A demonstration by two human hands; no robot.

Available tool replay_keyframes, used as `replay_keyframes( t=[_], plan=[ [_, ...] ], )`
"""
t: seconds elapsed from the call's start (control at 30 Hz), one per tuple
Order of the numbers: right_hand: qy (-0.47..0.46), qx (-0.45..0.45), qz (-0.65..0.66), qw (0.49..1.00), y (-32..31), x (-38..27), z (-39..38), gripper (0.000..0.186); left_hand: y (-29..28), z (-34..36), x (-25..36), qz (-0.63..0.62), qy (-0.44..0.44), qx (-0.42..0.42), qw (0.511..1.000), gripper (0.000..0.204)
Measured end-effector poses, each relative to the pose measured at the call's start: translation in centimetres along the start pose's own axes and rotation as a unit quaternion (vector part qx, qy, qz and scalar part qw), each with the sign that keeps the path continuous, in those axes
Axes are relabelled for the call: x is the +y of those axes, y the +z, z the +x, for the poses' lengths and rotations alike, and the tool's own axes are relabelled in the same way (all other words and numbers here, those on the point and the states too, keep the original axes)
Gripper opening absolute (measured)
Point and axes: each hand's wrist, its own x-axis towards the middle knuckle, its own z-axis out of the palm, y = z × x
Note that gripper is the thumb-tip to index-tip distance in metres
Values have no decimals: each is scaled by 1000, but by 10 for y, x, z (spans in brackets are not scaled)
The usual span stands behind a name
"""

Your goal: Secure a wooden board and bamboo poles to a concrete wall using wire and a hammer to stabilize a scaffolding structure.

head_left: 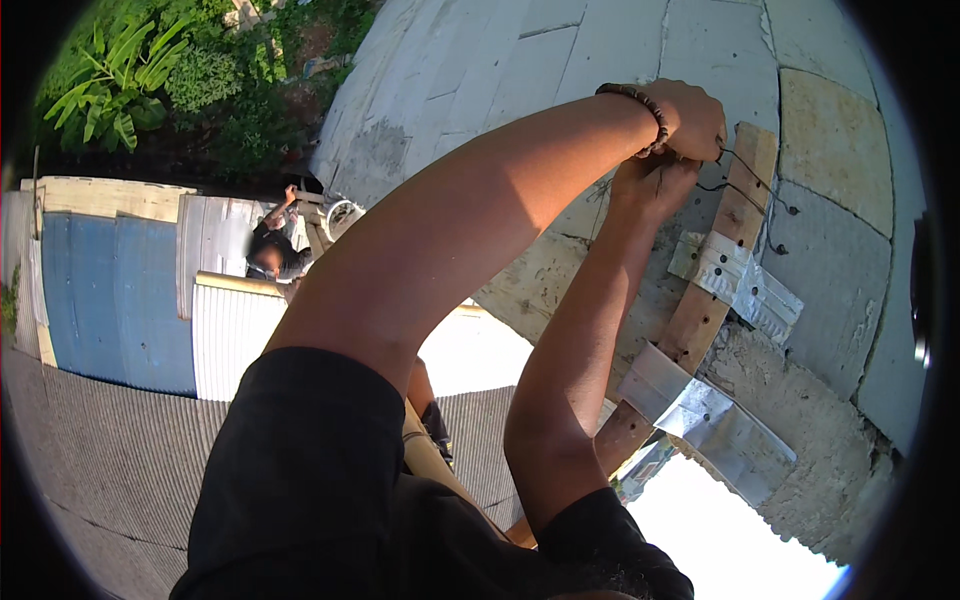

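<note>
Both my arms reach up to a block wall. My left hand, with a beaded bracelet on its wrist, is closed around thin dark wire. Just below it and touching it, my right hand is also closed on the wire; the fingers partly hide what they grip. Two strands run from my hands across a wooden beam and end by the wall to its right. Nails stud the beam, and bent metal straps cross it lower down.
Corrugated roofing and blue sheets lie below on the left. Another person is there, one arm raised, beside a white round object. A bamboo pole runs beneath me. Green plants grow beyond.
</note>
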Motion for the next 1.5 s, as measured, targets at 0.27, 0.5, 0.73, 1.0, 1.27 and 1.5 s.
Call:
replay_keyframes(
  t=[0.27, 0.5, 0.73, 1.0, 1.27, 1.5],
  plan=[
    [-59, 35, -160, 985, 20, -4, -13, 20, 0, 10, -17, -110, 24, -55, 992, 32],
    [-87, 111, -221, 965, 31, -4, -13, 22, -4, 16, -21, -139, 52, -74, 986, 33],
    [-67, 132, -236, 960, 27, -3, -5, 22, -3, 18, -23, -146, 49, -108, 982, 35],
    [-31, 65, -163, 984, 18, -7, -5, 24, 2, 21, -22, -144, 58, -81, 984, 36],
    [-31, 53, -118, 991, 30, -8, -21, 27, -1, -3, -11, -31, 88, -22, 995, 32],
    [-7, 195, -184, 963, 39, 5, -33, 38, 0, -8, -12, -74, 81, -54, 992, 32]
  ],
)
